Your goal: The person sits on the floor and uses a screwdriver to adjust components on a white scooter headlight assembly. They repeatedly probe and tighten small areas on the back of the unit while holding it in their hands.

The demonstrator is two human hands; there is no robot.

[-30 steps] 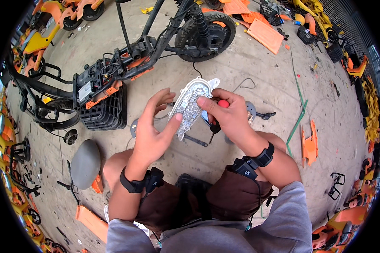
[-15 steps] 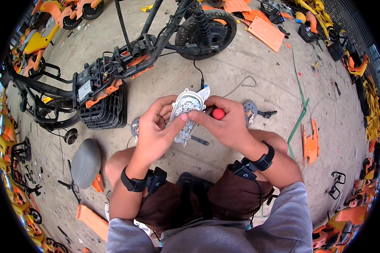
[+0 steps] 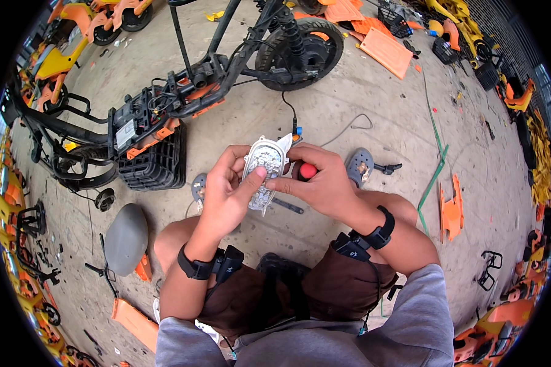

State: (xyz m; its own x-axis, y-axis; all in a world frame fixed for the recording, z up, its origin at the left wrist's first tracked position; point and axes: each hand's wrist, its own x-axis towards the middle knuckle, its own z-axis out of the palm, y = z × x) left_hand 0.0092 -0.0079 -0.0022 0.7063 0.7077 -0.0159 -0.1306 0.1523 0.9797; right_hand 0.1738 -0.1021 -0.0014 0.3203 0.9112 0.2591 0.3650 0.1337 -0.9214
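Observation:
An oval silver-and-clear lamp unit (image 3: 266, 164) with a pale rim is held up in front of my knees. My left hand (image 3: 226, 186) grips its left side, thumb lying across the face. At the opposite side my right hand (image 3: 321, 177) pinches the lamp's edge with the thumb. Tucked in that same hand is a dark handle with a round red end (image 3: 308, 171); the rest of it is hidden by my fingers. Beyond the lamp, a black cable with a blue connector (image 3: 297, 130) lies on the floor.
A stripped black scooter frame (image 3: 214, 85) with a rear wheel (image 3: 306, 55) lies ahead to the left, beside a black crate (image 3: 153, 160). A grey seat (image 3: 126, 238) is near my left knee. Orange panels (image 3: 387, 52) and a green strap (image 3: 434, 177) lie to the right.
The lamp has shifted slightly left and down and turned a little. My right hand has moved left with it, and more of the dark handle behind the red end now shows.

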